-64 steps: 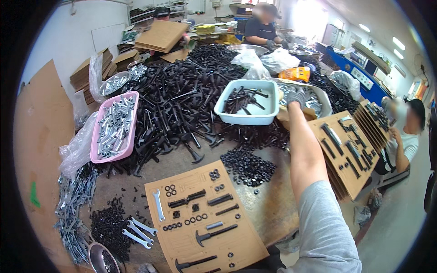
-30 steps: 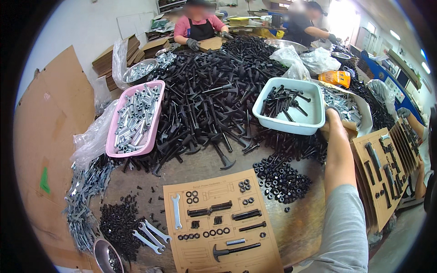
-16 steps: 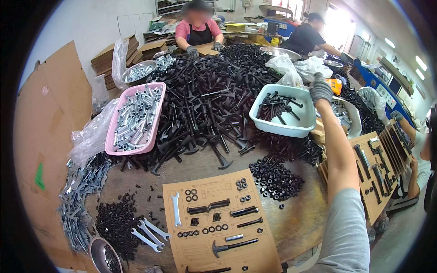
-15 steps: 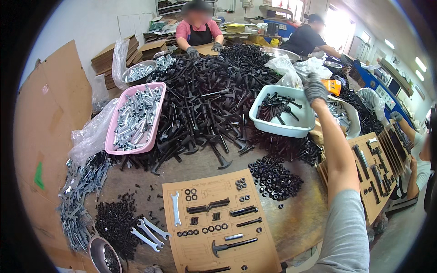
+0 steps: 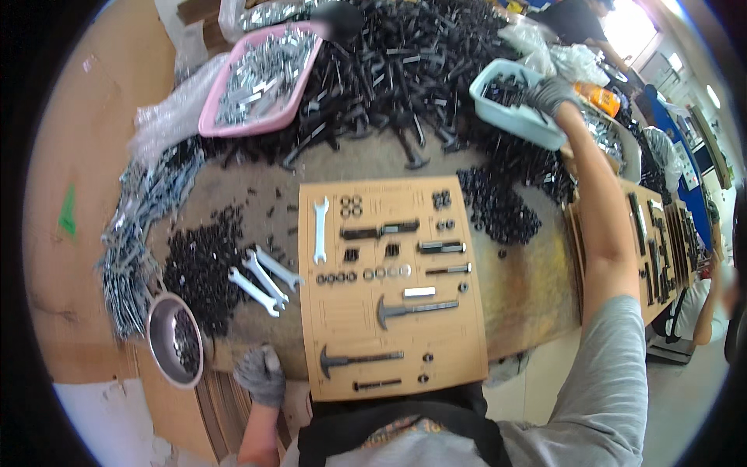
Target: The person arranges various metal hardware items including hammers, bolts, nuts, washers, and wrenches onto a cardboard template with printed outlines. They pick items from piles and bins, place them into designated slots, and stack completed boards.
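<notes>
The right hand point(image 5: 551, 93), gloved, has its grip curled over the rim of the pale blue tray point(image 5: 513, 117) of black parts, at the far right of the table point(image 5: 529, 288). The left hand point(image 5: 261, 375), also gloved, rests on the near table edge; whether its grip is closed cannot be told. Between them lies the cardboard template point(image 5: 389, 288) with parts seated, white wrenches point(image 5: 264, 279) just beside it.

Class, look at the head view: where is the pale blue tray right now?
The pale blue tray sits upper right on the table, beside the black hardware heap, with the gloved right hand on it.
</notes>
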Available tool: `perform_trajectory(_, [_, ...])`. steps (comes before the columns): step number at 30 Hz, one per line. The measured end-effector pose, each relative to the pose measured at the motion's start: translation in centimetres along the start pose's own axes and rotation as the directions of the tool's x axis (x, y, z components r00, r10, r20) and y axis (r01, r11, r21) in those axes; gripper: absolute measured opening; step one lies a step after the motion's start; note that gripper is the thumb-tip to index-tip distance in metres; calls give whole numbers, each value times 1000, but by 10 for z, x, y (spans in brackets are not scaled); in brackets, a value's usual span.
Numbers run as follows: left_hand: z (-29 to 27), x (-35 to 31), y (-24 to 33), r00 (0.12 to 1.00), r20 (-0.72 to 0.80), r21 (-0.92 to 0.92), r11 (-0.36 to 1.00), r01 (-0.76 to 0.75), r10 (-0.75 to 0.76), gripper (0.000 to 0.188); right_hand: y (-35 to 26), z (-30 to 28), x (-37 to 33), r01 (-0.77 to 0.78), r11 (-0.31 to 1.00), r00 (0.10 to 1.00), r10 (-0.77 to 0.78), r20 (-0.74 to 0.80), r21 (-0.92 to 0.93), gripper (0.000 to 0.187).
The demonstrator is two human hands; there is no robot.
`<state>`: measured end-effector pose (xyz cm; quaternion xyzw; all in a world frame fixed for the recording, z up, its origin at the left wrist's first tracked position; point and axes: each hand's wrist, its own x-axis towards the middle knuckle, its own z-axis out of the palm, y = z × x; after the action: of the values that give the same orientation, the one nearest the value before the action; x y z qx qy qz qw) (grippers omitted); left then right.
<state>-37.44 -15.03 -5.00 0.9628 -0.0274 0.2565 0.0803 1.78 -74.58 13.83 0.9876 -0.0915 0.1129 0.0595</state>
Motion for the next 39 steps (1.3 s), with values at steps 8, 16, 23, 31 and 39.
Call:
perform_trajectory(8, [-8, 14, 5, 998, 14, -281, 958, 57, -55, 23, -84, -69, -182, 365, 756, 929, -332, -162, 544, 19])
perform_trajectory(16, [-17, 17, 7, 968, 130, -363, 898, 248, -214, 25, -131, -32, -371, 506, 753, 658, -652, 376, 420, 24])
perform_trajectory(23, [-10, 11, 4, 981, 48, -364, 911, 195, -190, 23, -128, -13, -403, 381, 790, 780, -554, 292, 481, 23])
perform_trajectory(31, [-9, 10, 7, 985, 5, -282, 945, 165, -171, 23, -118, 1, -416, 275, 776, 831, -489, 265, 568, 24])
perform_trajectory(39, [-12, 14, 12, 990, -54, -235, 966, 112, -128, 20, -156, -37, -404, 245, 732, 839, -488, 239, 636, 28])
